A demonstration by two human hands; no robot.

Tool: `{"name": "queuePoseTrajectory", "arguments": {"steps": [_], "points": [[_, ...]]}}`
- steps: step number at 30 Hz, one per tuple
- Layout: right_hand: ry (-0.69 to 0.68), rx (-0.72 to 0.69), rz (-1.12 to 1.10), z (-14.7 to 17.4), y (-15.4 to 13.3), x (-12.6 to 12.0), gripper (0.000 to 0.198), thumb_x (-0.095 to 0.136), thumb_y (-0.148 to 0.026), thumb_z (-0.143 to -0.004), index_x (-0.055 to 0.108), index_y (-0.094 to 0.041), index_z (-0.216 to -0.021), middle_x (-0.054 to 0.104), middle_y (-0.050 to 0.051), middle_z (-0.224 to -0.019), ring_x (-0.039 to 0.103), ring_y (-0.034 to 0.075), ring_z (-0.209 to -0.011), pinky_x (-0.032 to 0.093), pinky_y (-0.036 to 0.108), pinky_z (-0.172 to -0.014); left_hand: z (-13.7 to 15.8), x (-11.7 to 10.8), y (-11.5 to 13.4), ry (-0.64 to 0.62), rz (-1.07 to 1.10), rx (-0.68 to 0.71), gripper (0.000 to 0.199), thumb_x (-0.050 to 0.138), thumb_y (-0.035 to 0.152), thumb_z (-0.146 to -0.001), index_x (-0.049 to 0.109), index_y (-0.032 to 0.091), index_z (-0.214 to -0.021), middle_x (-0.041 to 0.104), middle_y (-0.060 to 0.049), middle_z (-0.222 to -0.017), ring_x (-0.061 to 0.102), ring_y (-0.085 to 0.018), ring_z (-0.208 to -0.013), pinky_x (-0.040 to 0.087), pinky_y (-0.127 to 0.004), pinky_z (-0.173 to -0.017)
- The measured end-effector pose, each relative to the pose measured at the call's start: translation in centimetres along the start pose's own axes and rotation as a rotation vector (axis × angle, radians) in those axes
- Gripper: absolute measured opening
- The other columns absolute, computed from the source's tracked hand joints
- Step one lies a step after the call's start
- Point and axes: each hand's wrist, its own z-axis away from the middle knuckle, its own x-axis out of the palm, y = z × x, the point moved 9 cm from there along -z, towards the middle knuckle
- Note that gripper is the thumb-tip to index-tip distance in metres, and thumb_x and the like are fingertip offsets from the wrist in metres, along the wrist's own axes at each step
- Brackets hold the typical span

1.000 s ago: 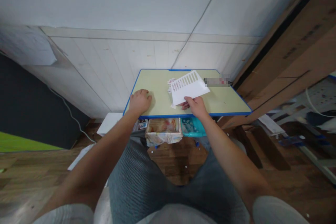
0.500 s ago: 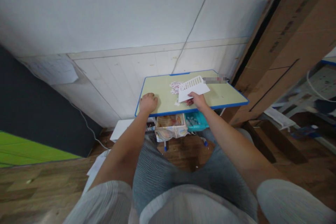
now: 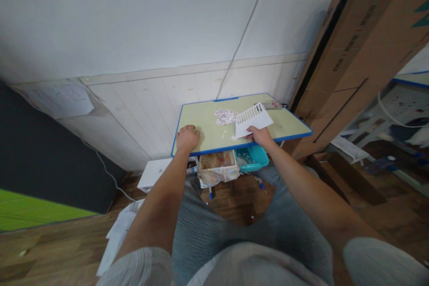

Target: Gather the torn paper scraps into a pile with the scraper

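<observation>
My right hand (image 3: 262, 137) grips the lower edge of a white paper sheet (image 3: 256, 120) with a row of narrow slots in it, thumb on top. The sheet is held tilted over the small pale-green table (image 3: 208, 132) with blue edging. Just left of the sheet lies a pile of small white and purplish paper pieces (image 3: 225, 117), partly covered by the sheet's edge. My left hand (image 3: 188, 137) rests palm down on the table's left side, fingers laid on the top and holding nothing.
Under the table hang a fabric-lined basket (image 3: 219, 176) and a teal bin (image 3: 256, 163). A white box (image 3: 154, 174) stands on the left. Tall cardboard boxes (image 3: 348, 62) lean at the right. Behind is the wall with a cable (image 3: 243, 38). A blurred item (image 3: 273, 105) lies at the table's back right.
The slotted sheet has shifted right in my right hand, uncovering more of the paper pile. My left hand stays on the table. The whole view has tilted slightly.
</observation>
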Motion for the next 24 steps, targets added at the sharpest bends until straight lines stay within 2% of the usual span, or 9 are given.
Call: {"name": "queuePoseTrajectory", "arguments": {"steps": [4, 12, 24], "points": [[0.038, 0.016, 0.017, 0.1, 0.1, -1.9, 0.047, 0.082, -0.044, -0.112, 0.072, -0.020, -0.151, 0.074, 0.014, -0.153, 0.077, 0.032, -0.128, 0.070, 0.054, -0.106, 0.1, -0.1, 0.1, 0.002, 0.005, 0.006, 0.046, 0.053, 0.033, -0.117, 0.074, 0.014, -0.153, 0.072, -0.021, -0.162, 0.063, -0.040, -0.152, 0.051, -0.053, -0.127], [0.095, 0.042, -0.015, -0.5, 0.3, -3.3, 0.048, 0.082, -0.044, -0.111, 0.072, -0.020, -0.151, 0.073, 0.014, -0.154, 0.077, 0.032, -0.128, 0.070, 0.053, -0.106, -0.1, 0.0, 0.1, 0.000, 0.005, 0.015, 0.046, 0.054, 0.033, -0.116, 0.074, 0.015, -0.152, 0.071, -0.021, -0.162, 0.064, -0.041, -0.153, 0.053, -0.055, -0.126], [0.061, 0.048, -0.014, -0.3, 0.5, -2.5, 0.047, 0.082, -0.044, -0.112, 0.073, -0.020, -0.151, 0.073, 0.014, -0.153, 0.077, 0.032, -0.128, 0.070, 0.054, -0.106, -0.1, -0.2, 0.2, 0.004, 0.010, 0.010, 0.044, 0.053, 0.033, -0.115, 0.075, 0.017, -0.149, 0.072, -0.021, -0.161, 0.063, -0.040, -0.153, 0.052, -0.054, -0.127]]}}
